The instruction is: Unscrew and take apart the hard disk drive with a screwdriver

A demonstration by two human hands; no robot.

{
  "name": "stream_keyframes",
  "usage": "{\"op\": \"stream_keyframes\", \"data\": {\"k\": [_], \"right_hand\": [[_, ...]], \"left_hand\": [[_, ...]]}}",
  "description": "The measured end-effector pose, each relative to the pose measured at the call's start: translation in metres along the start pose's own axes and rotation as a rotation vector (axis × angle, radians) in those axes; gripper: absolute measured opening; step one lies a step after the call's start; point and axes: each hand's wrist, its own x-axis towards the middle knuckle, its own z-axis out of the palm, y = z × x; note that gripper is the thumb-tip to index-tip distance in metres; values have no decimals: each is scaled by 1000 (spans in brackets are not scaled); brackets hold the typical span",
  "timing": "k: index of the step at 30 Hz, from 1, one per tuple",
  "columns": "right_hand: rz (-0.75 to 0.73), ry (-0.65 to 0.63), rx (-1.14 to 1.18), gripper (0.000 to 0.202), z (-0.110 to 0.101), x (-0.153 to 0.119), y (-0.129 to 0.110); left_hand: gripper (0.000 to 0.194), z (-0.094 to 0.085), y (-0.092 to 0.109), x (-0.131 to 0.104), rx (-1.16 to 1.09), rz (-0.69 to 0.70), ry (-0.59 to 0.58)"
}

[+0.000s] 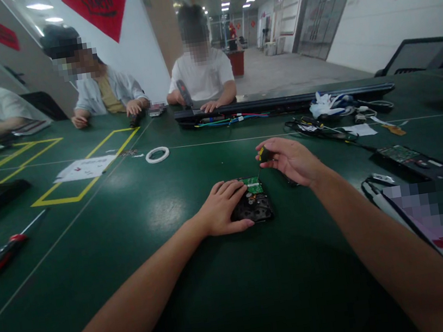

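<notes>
A black device with a green circuit board [254, 185] lies flat on the dark green table [174, 299]. My left hand [225, 208] rests over its left side, with fingers spread across the casing and the board. Above the device's upper right corner, my right hand [289, 161] grips a small screwdriver [265, 154] with a black and yellow handle. Its thin shaft points down at the board's edge; whether the tip touches is too small to tell. Under my right hand, a small dark object [290, 181] is partly hidden.
A red and black screwdriver [3, 256] lies at the left, a white tape ring [157, 154] beyond my left hand. Cables [315, 128] and another opened device [412, 161] are at the right. Several people sit across the table, near a long black bar [287, 104].
</notes>
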Motion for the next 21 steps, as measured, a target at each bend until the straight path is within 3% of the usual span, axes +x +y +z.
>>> {"op": "stream_keyframes", "data": {"k": [8, 21], "right_hand": [[27, 10, 76, 13, 0, 2, 1], [-8, -10, -66, 18, 1, 1, 0]], "left_hand": [[99, 0, 1, 0, -17, -7, 7], [99, 1, 0, 0, -12, -1, 8]]}}
